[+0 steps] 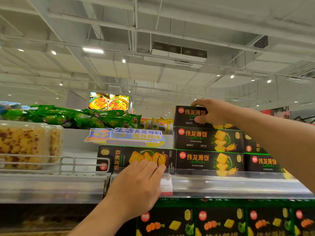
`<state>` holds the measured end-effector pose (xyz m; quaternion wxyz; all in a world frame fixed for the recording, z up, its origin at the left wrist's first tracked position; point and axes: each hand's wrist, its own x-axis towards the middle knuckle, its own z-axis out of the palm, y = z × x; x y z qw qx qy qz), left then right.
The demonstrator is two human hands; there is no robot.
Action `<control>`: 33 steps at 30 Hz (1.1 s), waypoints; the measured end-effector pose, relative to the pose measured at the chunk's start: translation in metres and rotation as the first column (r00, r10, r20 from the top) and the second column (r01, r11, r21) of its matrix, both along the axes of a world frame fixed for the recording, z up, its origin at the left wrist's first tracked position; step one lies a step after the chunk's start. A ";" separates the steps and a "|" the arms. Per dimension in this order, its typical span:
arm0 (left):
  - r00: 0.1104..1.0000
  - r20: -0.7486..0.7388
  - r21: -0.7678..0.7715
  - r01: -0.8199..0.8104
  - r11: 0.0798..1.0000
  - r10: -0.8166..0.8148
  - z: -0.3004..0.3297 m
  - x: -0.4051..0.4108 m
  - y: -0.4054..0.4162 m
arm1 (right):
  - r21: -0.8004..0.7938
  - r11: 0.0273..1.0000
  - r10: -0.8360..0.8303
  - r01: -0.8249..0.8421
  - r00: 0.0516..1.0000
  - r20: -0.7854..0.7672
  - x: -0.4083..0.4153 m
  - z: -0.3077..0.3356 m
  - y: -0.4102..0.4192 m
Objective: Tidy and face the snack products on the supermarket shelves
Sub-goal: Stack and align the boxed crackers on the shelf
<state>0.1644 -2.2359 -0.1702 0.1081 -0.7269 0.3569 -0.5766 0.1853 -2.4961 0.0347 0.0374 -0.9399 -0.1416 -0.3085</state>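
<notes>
Under the white ceiling, the shelf (221, 183) holds black boxes. Your left hand (136, 183), fingers straight, presses the sideways box (119, 156), partly hiding it. At 2 o'clock, your right hand (213, 113) grips the top box (189, 116), arm covering the right-hand boxes.

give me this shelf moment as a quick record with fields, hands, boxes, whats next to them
left hand: fingers straight, pressing the front of the sideways box on the shelf
right hand: grips the top box of the stack, thumb on its front, fingers over its top edge
stack: three black cracker boxes, the middle box and bottom box facing front
sideways box: print turned on its side, unlike the stack
shelf edge: price tag hangs beside the left hand
left neighbour: clear tubs of yellow snacks behind a wire divider
behind: green bags
</notes>
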 end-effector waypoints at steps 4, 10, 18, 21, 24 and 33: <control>0.999 -0.024 0.021 0.031 0.999 -0.031 0.004 -0.001 0.006 | -0.014 0.997 0.083 -0.082 0.985 0.149 -0.015 0.011 0.021; 1.000 0.024 -0.024 -0.002 1.000 0.002 -0.004 -0.001 0.016 | -0.151 0.911 0.412 -0.384 0.860 0.301 -0.040 0.009 0.121; 0.996 -0.091 -0.053 0.009 0.999 -0.014 -0.003 -0.003 0.018 | -0.195 0.922 0.352 -0.333 0.933 0.072 -0.007 -0.044 0.196; 0.997 -0.076 -0.028 -0.030 0.999 0.027 -0.003 -0.001 0.019 | -0.207 0.941 0.276 -0.267 0.961 0.011 0.003 -0.052 0.191; 0.997 -0.077 -0.027 -0.030 0.999 0.028 -0.001 -0.001 0.020 | -0.179 0.949 0.261 -0.258 0.965 -0.010 0.004 -0.053 0.187; 0.973 -0.220 -0.049 0.060 0.997 -0.070 0.000 -0.003 0.023 | -0.057 0.974 0.222 -0.219 0.973 0.064 -0.011 -0.046 0.154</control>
